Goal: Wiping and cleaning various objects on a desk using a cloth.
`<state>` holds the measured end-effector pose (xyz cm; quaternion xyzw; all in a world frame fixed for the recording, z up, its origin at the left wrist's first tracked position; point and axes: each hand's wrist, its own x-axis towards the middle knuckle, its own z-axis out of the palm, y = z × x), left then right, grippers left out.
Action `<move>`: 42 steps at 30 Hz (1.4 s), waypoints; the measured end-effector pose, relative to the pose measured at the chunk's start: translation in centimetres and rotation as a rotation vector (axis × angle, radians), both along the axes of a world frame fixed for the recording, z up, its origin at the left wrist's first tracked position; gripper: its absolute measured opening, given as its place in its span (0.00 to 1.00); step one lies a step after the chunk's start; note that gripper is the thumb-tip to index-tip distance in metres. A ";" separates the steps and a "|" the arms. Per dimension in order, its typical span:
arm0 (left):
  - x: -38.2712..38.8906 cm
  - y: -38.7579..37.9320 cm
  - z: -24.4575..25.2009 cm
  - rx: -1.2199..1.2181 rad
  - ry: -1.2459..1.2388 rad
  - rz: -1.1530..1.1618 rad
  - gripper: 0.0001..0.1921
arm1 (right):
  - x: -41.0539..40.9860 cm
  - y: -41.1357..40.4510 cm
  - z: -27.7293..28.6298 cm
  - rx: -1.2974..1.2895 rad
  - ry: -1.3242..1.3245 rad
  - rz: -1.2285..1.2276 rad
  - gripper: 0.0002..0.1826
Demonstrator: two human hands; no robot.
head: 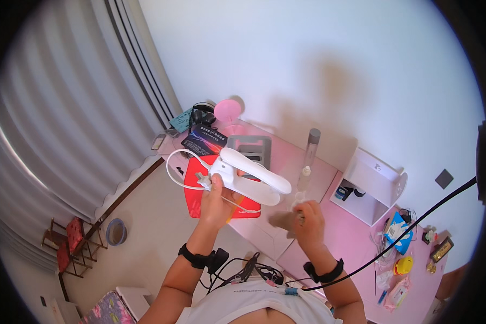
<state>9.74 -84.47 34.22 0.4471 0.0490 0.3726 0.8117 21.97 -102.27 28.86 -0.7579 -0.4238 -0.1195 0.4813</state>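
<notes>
My left hand point(215, 204) grips a white electric appliance point(253, 176) with two long, rounded paddles, perhaps a shoe dryer. Its white cord point(171, 162) loops out to the left, and the plug point(203, 181) sits by my left thumb. Behind and below it lies a flat red bag or case point(194, 200) bearing writing, with a yellow strip showing by my wrist. Over the pink table, to the right, my right hand point(311, 227) is closed on a blurred grey-brown cloth point(282, 220). The two hands are apart, and the cloth does not touch the appliance.
On the pink table point(348, 251) stand a clear bottle point(312, 143), a small dropper bottle point(305, 176), a grey tray point(263, 146), a dark box point(204, 139) and a white organizer point(362, 202). A black cable point(421, 216) crosses at right. Folding chairs point(75, 239) stand left.
</notes>
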 end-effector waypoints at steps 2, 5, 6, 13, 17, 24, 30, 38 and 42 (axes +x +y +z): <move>-0.7 0.6 0.1 -0.006 0.037 0.006 0.26 | 0.6 -1.6 -1.2 -0.061 0.113 0.006 0.12; -0.7 0.9 -0.2 -0.068 0.033 0.050 0.26 | 1.6 -3.7 -3.8 -0.138 0.261 0.002 0.11; -0.7 1.0 -0.4 -0.072 0.037 0.049 0.26 | 2.0 -4.1 -4.6 -0.153 0.292 0.012 0.10; 0.0 1.9 -2.8 -0.122 0.109 -0.038 0.24 | 4.1 -6.7 -6.9 0.126 0.675 -0.114 0.06; 0.7 0.8 -2.8 -0.181 0.152 -0.026 0.24 | 5.3 -11.7 -12.8 -0.101 0.949 -0.036 0.05; 1.6 0.5 -4.4 -0.066 0.270 -0.132 0.24 | 3.4 -15.1 -19.8 -0.711 0.627 -0.263 0.10; 1.9 -0.1 -5.7 -0.121 0.346 -0.124 0.23 | 2.1 -11.9 -20.2 -1.013 0.706 -0.346 0.09; 1.7 0.1 -8.4 -0.179 0.399 -0.178 0.24 | 2.3 -12.9 -20.3 -0.364 1.013 -0.284 0.11; 3.2 -1.4 -9.7 -0.245 0.444 -0.297 0.23 | 3.1 -12.8 -17.0 0.238 1.507 -0.046 0.11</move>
